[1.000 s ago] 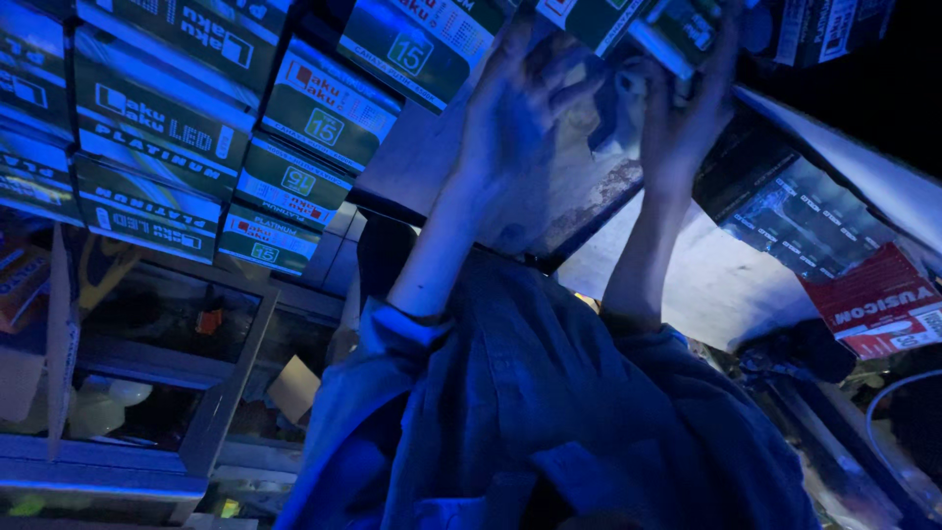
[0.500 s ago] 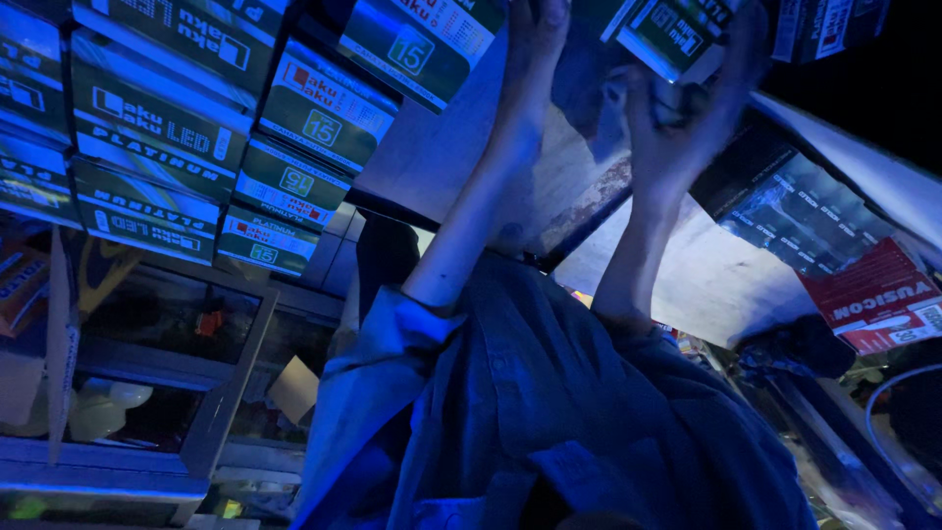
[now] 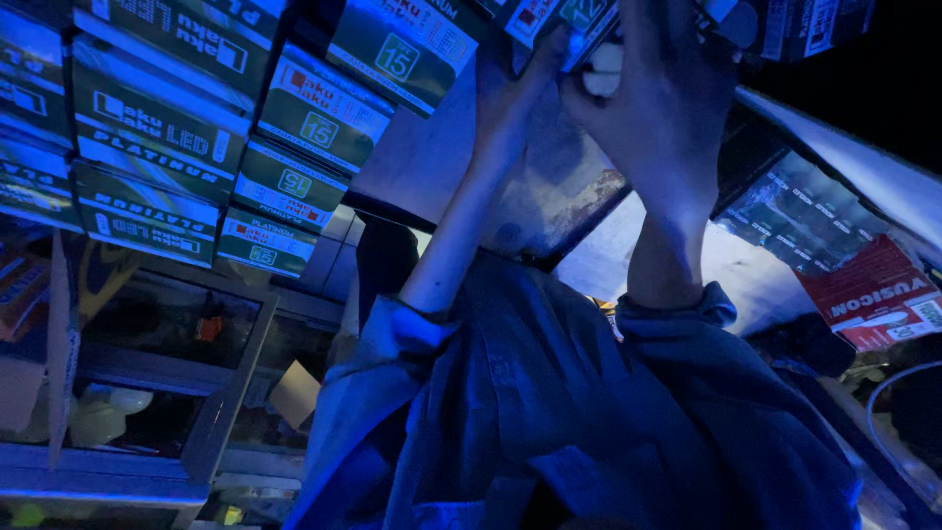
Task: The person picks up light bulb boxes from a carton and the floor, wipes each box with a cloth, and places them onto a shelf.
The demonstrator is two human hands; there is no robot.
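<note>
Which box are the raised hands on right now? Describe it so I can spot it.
Start at the wall of stacked green and white boxes on the left and follow the rows right to the top edge. There the left hand and right hand reach a box jutting out tilted, showing a red patch, unlike its flush green neighbours.

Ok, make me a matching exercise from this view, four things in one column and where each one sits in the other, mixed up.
Things:
1. green-labelled boxes
2. red carton
3. glass-fronted cabinet
4. right hand

Places:
A. lower left
B. top centre, raised overhead
C. stacked at upper left
D. right edge

Pairs: 1-C, 2-D, 3-A, 4-B
</note>
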